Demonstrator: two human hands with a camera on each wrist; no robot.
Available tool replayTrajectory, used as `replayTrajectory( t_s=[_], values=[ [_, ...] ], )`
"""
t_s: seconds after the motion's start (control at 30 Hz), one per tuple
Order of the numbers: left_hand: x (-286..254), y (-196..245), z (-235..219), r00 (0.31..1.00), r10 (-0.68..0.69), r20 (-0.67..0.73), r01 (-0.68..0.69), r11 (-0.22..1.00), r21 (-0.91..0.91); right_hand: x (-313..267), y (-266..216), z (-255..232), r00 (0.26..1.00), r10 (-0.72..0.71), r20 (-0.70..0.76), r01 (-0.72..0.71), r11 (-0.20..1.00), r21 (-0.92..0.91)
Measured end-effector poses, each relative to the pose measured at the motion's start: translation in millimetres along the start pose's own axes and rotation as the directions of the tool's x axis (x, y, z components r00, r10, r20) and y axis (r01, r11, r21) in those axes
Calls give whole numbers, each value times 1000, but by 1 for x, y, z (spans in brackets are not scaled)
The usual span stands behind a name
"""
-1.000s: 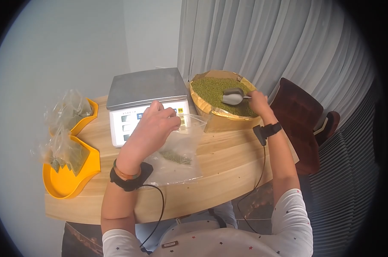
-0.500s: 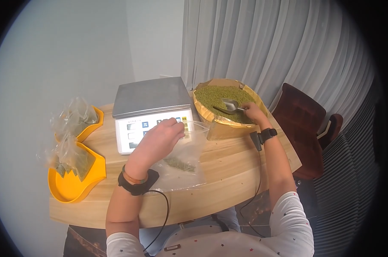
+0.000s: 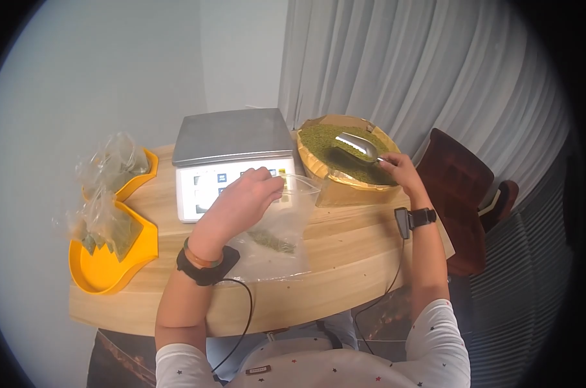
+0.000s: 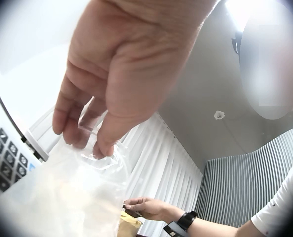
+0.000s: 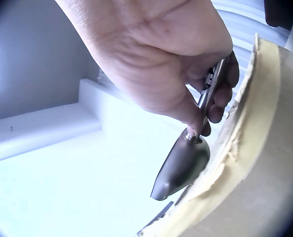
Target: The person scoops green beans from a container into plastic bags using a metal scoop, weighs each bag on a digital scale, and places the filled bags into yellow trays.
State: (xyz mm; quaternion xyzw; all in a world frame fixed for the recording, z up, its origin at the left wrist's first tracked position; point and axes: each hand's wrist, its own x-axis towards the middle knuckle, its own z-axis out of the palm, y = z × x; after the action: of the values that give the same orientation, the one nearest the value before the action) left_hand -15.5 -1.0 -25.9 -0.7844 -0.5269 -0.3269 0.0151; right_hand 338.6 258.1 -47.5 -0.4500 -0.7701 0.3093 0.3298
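The left hand (image 3: 244,202) pinches the top edge of a clear plastic bag (image 3: 290,223), which holds a small amount of green grains low down. In the left wrist view, thumb and fingers of the left hand (image 4: 121,74) grip the film of the bag (image 4: 82,187). Over a box (image 3: 345,194) filled with green grains (image 3: 315,137), the right hand (image 3: 401,173) holds a metal scoop (image 3: 358,143) by its handle. Fingers of the right hand (image 5: 171,64) curl round the handle of the scoop (image 5: 181,165) beside the box's taped rim (image 5: 235,153) in the right wrist view.
A scale (image 3: 231,139) stands behind the left hand on the wooden table (image 3: 345,258). Two yellow trays, the nearer (image 3: 102,271) and the farther (image 3: 138,184), hold bags (image 3: 115,226) at the left. A dark red chair (image 3: 451,174) is beyond the table's right side.
The scoop has lifted from among the grains and turned, with a dark shadow below it. The left hand keeps its pinch on the bag. The head view has shifted slightly.
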Motion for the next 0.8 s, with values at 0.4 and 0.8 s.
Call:
replayTrajectory(
  t_s=[0.4, 0.8],
  values=[
    [-2, -3, -1, 999, -4, 47, 6, 999, -34, -42, -125, 14, 937, -257, 235, 275, 960, -48],
    [-2, -5, 1, 999, -14, 51, 16, 999, -40, -81, -188, 39, 735, -630, 251, 649, 547, -529]
  ],
)
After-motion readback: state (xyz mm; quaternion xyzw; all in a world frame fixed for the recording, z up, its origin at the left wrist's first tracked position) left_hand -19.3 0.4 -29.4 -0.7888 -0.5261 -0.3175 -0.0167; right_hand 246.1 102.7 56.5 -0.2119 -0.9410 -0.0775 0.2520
